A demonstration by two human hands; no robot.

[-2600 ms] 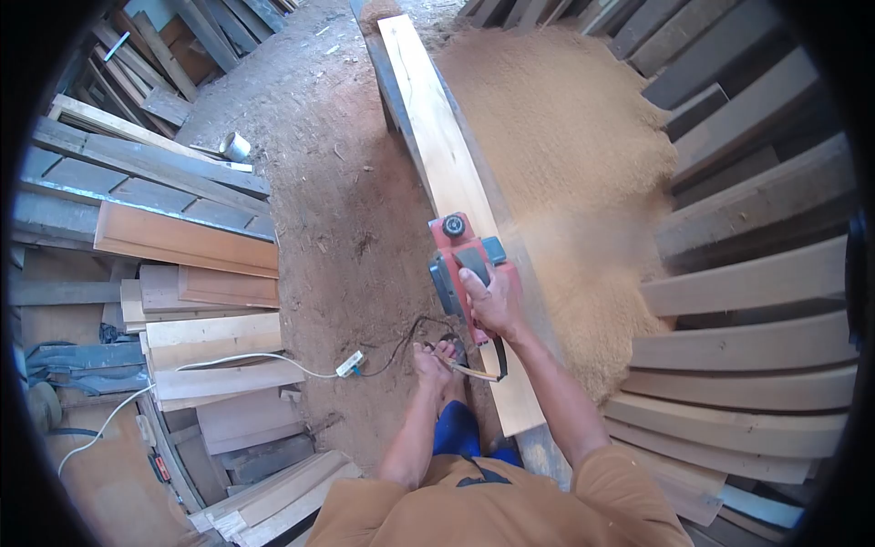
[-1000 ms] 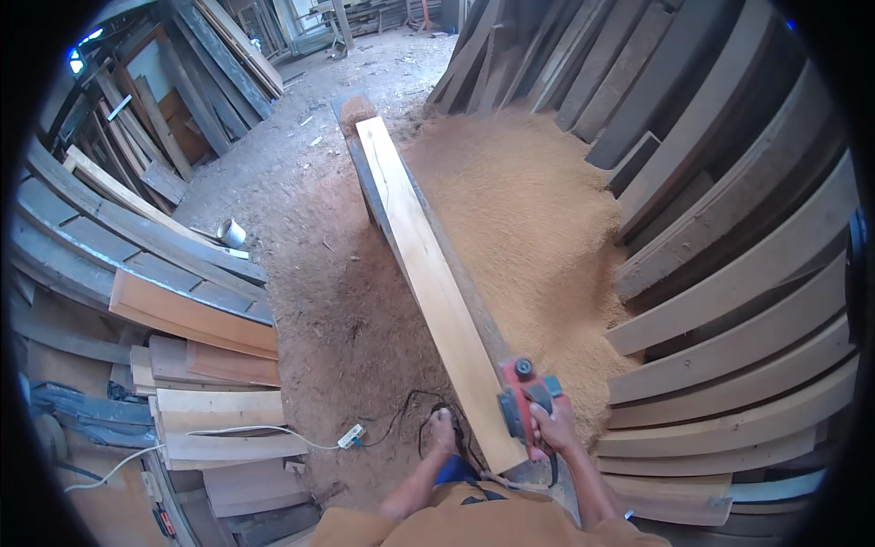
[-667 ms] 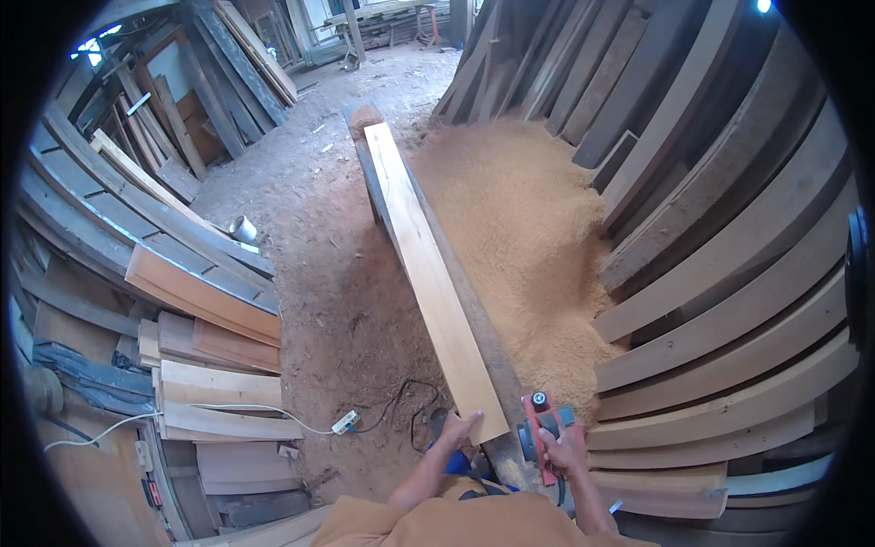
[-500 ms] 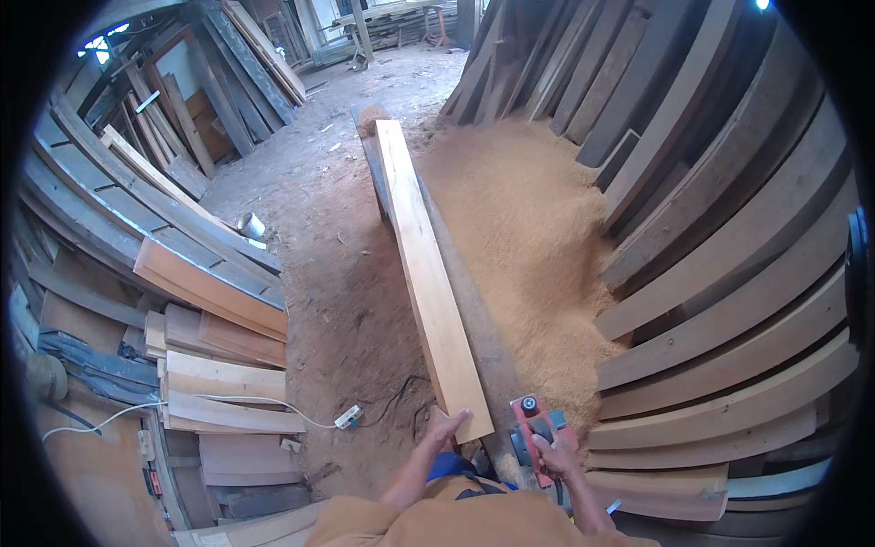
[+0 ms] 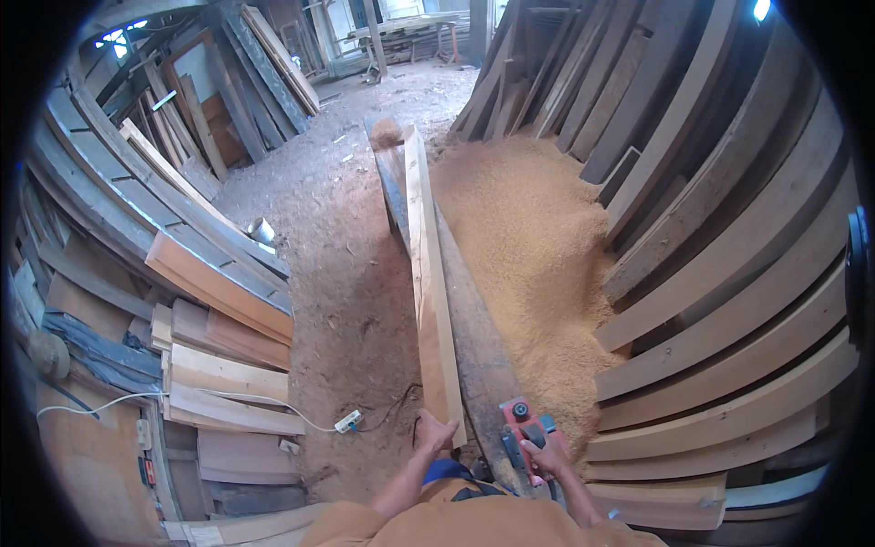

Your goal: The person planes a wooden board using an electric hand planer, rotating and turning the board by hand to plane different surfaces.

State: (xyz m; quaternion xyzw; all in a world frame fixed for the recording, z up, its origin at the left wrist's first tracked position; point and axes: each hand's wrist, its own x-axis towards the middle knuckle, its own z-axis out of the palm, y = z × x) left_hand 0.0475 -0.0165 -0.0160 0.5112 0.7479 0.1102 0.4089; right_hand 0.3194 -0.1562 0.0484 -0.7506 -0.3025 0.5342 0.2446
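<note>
A long, pale wooden plank lies lengthwise on a narrow worn bench, tilted up so that a broad face and a narrow edge both show. At its near end, my left hand grips the wood, thumb towards the edge. To the right, my right hand is wrapped round the handle of a red and grey electric planer. The planer stands at the near right side of the bench, apart from the plank. Its underside is hidden.
Wood shavings are heaped along the bench's right side. Many boards lean at the right; more timber is stacked at the left. A white cord runs across the floor to a socket block. A small can lies farther off.
My left hand has turned the plank from lying flat up towards its edge, and its near end has shifted left. The planer stays in my right hand, slightly left of before.
</note>
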